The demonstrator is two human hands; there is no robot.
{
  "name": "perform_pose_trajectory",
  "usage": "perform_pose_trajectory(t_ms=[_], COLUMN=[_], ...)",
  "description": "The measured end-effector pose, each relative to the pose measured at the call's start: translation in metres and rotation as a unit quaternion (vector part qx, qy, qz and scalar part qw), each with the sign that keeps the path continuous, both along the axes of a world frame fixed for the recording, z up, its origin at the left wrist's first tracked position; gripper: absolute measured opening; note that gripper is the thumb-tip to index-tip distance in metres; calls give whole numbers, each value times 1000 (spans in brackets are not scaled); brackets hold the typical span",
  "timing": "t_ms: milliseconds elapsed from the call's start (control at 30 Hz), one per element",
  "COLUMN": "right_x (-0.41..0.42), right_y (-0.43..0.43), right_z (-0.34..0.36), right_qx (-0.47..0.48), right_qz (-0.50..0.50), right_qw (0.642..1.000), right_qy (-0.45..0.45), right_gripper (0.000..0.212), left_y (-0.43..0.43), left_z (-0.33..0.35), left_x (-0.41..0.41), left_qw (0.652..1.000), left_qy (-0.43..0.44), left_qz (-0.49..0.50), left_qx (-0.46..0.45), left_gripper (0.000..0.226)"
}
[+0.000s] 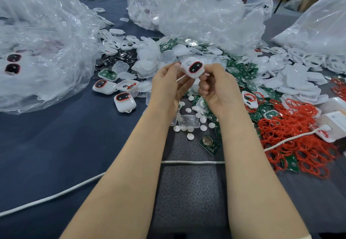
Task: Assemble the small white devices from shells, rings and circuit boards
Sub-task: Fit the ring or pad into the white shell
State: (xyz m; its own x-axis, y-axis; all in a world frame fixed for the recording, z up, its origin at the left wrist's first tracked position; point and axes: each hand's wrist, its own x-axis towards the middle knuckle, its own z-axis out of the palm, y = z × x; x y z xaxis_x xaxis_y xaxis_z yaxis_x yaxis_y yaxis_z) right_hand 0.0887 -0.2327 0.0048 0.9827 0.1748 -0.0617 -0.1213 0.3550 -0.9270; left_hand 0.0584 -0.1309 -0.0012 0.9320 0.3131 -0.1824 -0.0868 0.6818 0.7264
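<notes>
Fingers of the left hand (166, 84) and the right hand (218, 89) are curled round a white device (194, 68), which is held between them above the heaped parts, its red-ringed dark window turned upward. Finished devices (124, 101) are laid on the blue cloth (56, 145) at left; red rings (299, 145) are piled at right.

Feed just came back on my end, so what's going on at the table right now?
A person holds one white device above the table, pinched between the left hand and the right hand. Its dark window, edged by a red ring, faces the camera, so it looks close to assembled. Two similar devices lie to the left. Loose red rings, green circuit boards and white shells are piled around.
</notes>
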Motion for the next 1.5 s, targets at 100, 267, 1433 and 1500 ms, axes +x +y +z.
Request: perform_pose_trajectory(t_ms=[100, 267, 1433, 1500], right_x=[1, 2, 2, 2], right_y=[0, -1, -7, -7], right_z=[-2, -5, -9, -10], right_qx=[-30, -48, -109, -103], right_qz=[-8, -58, -110, -113], right_qw=[1000, 997, 987, 987], right_qy=[2, -17, -43, -46], right_gripper=[22, 20, 14, 12], left_y=[0, -3, 2, 2], left_z=[0, -2, -9, -8], left_x=[-2, -5, 1, 1], left_qw=[999, 995, 996, 997], left_qy=[6, 10, 40, 40], left_qz=[-34, -85, -66, -59], left_qx=[14, 55, -34, -29], left_gripper=[13, 9, 18, 8])
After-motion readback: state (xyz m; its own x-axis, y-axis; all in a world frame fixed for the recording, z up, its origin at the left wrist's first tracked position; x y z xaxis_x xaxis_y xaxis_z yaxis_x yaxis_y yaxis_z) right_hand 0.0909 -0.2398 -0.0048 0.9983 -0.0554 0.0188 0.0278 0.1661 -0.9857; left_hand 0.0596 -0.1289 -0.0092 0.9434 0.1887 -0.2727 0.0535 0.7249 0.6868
